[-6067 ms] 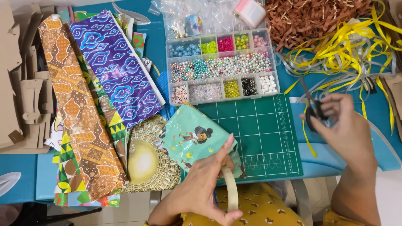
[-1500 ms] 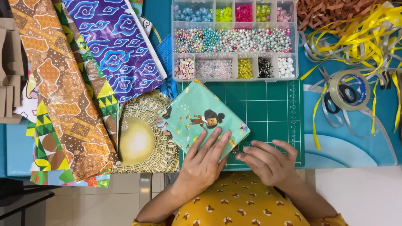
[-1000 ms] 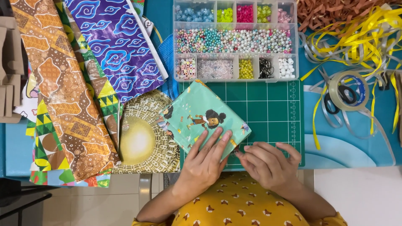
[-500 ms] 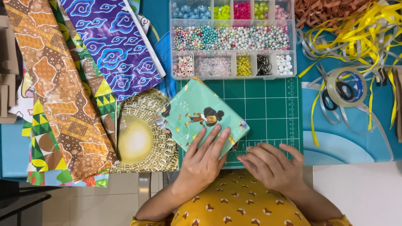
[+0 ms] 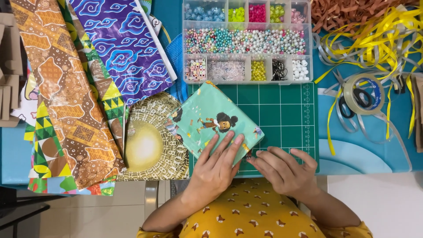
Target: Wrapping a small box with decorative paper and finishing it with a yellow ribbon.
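Note:
A small box wrapped in mint-green cartoon paper (image 5: 207,121) lies tilted on the green cutting mat (image 5: 282,114). My left hand (image 5: 216,169) lies flat on the box's near side, fingers spread and pressing down. My right hand (image 5: 284,169) rests on the mat at the box's lower right corner, fingertips touching the wrap's edge there. A roll of clear tape (image 5: 363,94) sits on the blue table to the right, over black-handled scissors (image 5: 350,103).
A clear bead organiser (image 5: 246,42) stands behind the mat. Rolled patterned wrapping papers (image 5: 66,88) and a purple sheet (image 5: 121,44) lie at left, a gold round-patterned sheet (image 5: 147,141) beside the box. Yellow and silver ribbons (image 5: 374,39) and brown paper shreds fill the back right.
Earlier my right hand was up at the right with the tape and my left held a strip. Now both hands are down on the box, barely shifting over the last second.

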